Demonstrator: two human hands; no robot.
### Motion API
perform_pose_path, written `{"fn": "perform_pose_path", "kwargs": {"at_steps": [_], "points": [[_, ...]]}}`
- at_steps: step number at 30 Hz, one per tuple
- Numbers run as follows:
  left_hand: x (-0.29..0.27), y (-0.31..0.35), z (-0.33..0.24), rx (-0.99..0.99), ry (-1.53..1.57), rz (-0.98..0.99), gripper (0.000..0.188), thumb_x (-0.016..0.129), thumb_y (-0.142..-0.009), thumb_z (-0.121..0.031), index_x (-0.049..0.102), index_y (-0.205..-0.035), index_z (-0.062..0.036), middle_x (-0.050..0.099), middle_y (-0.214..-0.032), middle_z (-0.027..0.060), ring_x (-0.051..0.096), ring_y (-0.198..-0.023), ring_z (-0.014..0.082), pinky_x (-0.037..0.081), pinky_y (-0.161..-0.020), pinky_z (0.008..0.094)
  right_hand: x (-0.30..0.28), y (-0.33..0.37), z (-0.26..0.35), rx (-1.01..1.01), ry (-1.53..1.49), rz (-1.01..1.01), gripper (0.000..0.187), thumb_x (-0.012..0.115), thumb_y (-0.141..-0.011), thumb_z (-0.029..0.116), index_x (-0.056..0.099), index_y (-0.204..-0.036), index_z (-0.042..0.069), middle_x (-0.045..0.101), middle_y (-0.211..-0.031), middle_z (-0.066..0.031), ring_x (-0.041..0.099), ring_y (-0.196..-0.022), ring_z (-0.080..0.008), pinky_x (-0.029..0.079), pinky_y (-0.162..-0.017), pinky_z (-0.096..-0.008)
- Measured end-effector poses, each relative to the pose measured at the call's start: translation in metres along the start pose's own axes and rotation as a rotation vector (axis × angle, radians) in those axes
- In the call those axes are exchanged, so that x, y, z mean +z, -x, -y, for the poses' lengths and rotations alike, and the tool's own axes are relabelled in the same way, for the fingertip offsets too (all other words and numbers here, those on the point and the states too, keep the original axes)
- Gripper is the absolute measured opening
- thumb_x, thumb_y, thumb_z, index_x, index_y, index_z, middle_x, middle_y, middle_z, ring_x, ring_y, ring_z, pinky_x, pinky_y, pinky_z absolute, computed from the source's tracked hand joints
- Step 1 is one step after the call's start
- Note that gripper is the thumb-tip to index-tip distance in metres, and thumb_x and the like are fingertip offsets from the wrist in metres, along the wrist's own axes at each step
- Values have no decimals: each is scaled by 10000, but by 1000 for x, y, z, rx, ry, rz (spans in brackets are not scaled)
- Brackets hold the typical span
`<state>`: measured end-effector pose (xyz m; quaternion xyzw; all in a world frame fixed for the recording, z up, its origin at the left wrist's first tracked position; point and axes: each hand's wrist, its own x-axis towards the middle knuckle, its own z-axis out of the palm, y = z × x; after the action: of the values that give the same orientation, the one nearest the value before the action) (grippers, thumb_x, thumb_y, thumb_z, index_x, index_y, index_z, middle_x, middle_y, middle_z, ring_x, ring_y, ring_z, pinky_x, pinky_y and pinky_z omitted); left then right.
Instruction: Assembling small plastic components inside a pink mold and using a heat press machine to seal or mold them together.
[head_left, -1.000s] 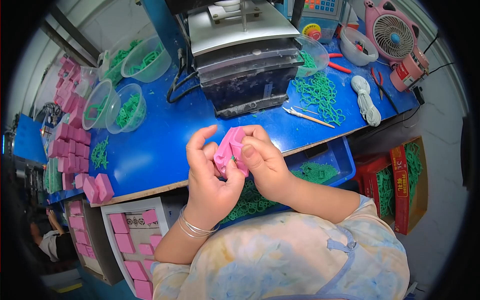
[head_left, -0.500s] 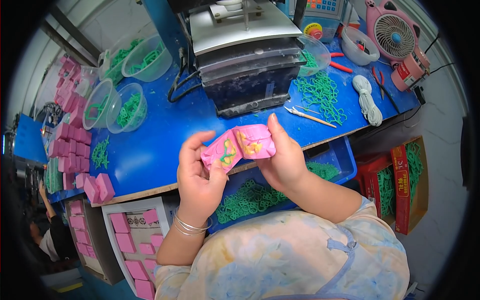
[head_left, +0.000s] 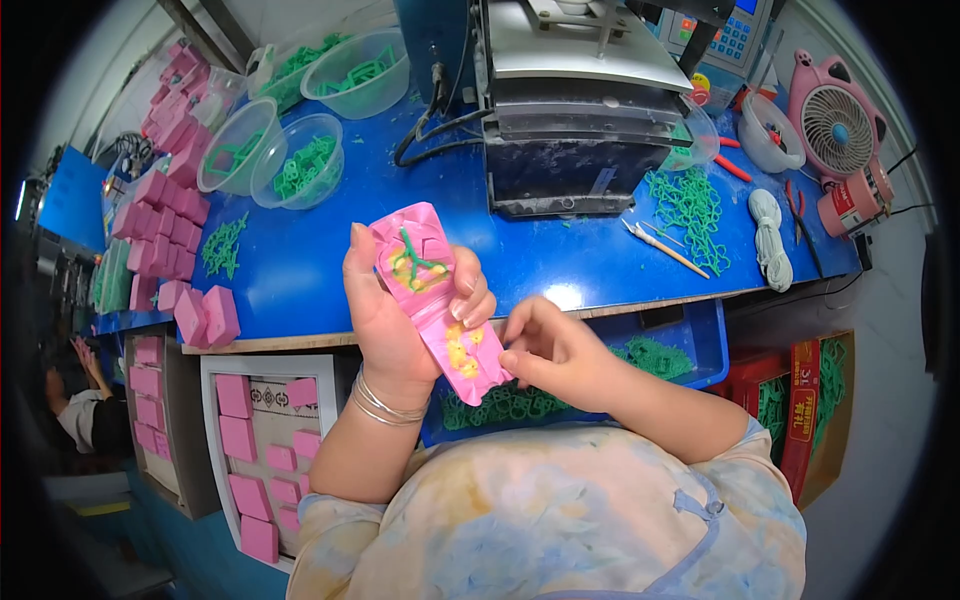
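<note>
A pink two-part mold lies opened like a book in my left hand, whose thumb and fingers clasp its sides. In the upper half, a green branched piece rests among yellow patches. The lower half carries yellow flower-like shapes. My right hand has curled fingers, and its thumb and index fingertip pinch the lower half's right edge. Behind the mold stands a dark press with a silver top on the blue table.
Stacked pink molds fill the table's left side, near clear bowls of green pieces. Loose green pieces, a craft knife and a white cord bundle lie right. Below the edge sits a blue bin of green pieces.
The opened mold has turned to a steeper slant and shifted slightly left in view. My left hand now carries it mainly; my right hand has moved from its right side down to the lower edge.
</note>
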<state>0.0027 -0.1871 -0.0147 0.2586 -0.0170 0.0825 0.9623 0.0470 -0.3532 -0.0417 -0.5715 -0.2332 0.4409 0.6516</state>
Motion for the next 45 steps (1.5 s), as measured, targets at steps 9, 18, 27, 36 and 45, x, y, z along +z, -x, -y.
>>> {"fn": "perform_pose_path", "kwargs": {"at_steps": [9,18,27,36,45], "points": [[11,13,6,-107,-110,-206,447,302,-879,-415,570,-944,-64,608,-838,115,599,-736,234,502,-642,351,-11,-33,62,-990,990,-127,561,761,-642,181,562,-1162,111,451,-1206,-192,465,-1066,-355,380,-902,-430],[6,16,16,-39,-218,-204,478,319,-891,-439,563,-950,-33,598,-861,78,581,-808,163,469,-706,295,-10,-39,53,-1020,777,0,244,731,-664,130,651,-891,87,514,-1182,-161,441,-1125,-361,345,-931,-451],[13,17,12,-102,-99,-186,521,289,-892,-470,565,-899,-28,587,-745,71,559,-641,160,457,-544,277,5,-16,45,-1149,823,-88,208,714,-646,140,625,-823,78,597,-1062,-84,506,-1044,-304,391,-833,-421],[8,20,16,-86,-95,-213,452,295,-907,-404,547,-932,-30,605,-821,88,571,-744,163,471,-665,306,2,-11,38,-1323,951,-136,243,696,-668,202,643,-861,64,597,-1033,-97,522,-978,-275,410,-790,-402],[22,18,17,-69,-179,-326,504,264,-910,-432,541,-931,-12,575,-713,112,559,-587,215,478,-518,339,-5,-6,52,-1045,1117,-294,266,704,-677,140,632,-919,55,526,-1092,-122,489,-914,-294,372,-789,-387]]}}
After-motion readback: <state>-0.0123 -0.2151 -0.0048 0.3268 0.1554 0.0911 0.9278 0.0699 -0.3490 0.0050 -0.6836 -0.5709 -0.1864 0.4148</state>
